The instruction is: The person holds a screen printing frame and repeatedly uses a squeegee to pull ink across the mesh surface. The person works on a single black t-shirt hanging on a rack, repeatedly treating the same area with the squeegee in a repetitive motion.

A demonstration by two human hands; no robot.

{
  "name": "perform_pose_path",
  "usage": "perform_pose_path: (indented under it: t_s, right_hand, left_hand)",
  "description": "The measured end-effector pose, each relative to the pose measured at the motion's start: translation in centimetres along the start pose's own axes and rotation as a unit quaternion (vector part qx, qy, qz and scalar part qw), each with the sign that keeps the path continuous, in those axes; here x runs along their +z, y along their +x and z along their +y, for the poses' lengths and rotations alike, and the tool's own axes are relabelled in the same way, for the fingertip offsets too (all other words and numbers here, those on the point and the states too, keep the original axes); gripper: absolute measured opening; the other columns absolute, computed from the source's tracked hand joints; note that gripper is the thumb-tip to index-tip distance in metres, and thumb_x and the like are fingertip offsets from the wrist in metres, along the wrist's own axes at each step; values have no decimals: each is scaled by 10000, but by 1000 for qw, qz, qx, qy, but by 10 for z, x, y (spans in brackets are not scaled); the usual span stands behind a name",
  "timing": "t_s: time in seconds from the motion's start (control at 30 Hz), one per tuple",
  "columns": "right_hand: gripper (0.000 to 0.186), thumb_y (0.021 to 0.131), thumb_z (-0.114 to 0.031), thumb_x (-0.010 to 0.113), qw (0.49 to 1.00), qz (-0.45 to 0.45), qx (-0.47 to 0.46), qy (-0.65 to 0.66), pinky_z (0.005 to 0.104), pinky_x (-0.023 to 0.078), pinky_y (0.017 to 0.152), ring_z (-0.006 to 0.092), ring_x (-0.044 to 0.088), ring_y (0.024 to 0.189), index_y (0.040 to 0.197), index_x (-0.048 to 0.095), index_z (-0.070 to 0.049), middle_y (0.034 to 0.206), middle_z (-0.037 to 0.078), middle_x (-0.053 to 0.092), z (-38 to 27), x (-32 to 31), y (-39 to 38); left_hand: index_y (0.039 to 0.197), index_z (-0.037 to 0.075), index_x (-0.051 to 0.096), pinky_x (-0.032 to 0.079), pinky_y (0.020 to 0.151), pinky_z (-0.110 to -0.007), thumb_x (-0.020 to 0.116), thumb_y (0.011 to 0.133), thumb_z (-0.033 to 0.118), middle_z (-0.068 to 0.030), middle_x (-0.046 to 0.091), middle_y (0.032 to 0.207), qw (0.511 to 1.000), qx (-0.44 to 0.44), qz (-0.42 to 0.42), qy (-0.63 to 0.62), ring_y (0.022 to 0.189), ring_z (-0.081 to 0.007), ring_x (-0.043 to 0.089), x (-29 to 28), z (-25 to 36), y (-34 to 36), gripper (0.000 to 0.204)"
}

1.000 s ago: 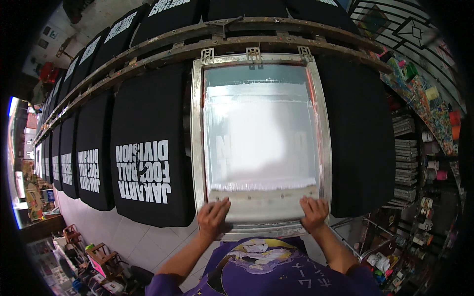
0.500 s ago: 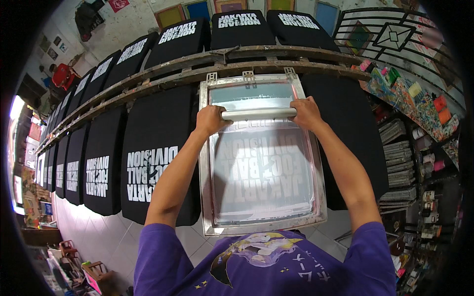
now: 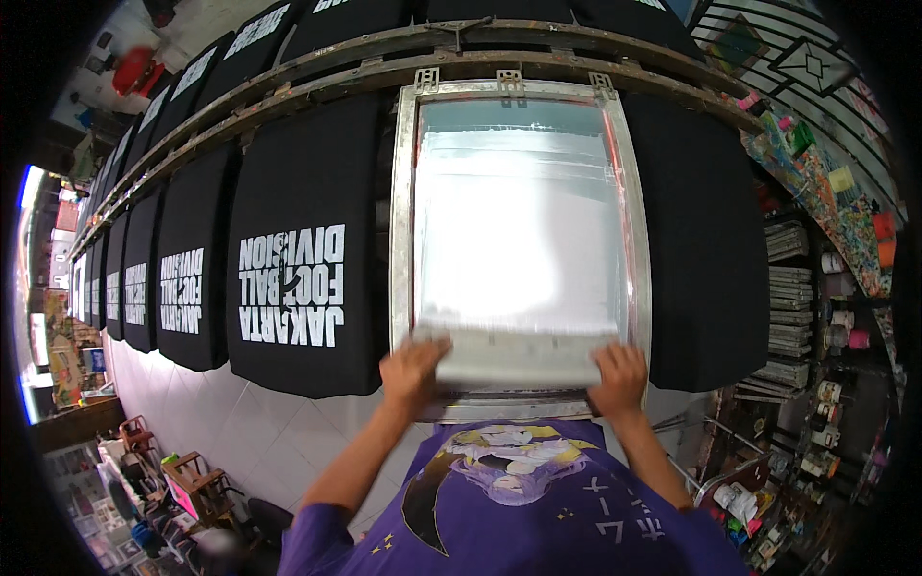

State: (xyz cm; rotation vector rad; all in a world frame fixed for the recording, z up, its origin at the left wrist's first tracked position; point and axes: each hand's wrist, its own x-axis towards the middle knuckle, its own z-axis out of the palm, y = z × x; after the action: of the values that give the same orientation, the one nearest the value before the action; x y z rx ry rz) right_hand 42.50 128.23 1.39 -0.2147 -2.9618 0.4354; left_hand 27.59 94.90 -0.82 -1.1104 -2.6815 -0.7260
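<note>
My left hand (image 3: 413,372) was curled closed on the squeegee's (image 3: 519,361) 9 o'clock end | my right hand (image 3: 619,377) was curled closed on its 3 o'clock end | it lay, blurred, across the metal screen frame (image 3: 403,202) near 6 o'clock | white layer (image 3: 519,230) spread toward 12 | printed black cloth (image 3: 305,182) sat at 9, plain black cloth (image 3: 706,240) at 3

My left hand (image 3: 411,374) and right hand (image 3: 619,380) curl in grips, well apart; my forearms (image 3: 357,465) slant from the near side.
</note>
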Motion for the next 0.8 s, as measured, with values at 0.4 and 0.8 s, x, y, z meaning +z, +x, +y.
perform_pose_path:
  t_s: [0.4, 0.8]
  right_hand:
    - [328, 615, -38, 681, 997, -1, -80, 23, 436, 438, 900, 263, 614, 917, 937, 690, -98, 924, 55, 651, 0, -39, -18]
    - [357, 674, -99, 597, 989, 96, -110, 0, 411, 477, 785, 263, 620, 822, 996, 738, -38, 963, 88, 692, 31, 23, -6]
  left_hand:
    - [1044, 139, 737, 536, 688, -341, 825, 539, 67, -6, 758, 1071, 991, -94, -85, -31, 866, -229, 668, -45, 55, -4, 518]
    - [1017, 112, 776, 518, 654, -280, 683, 745, 69, 5, 758, 1051, 999, 10, 18, 45, 792, -169, 665, 13, 25, 1, 290]
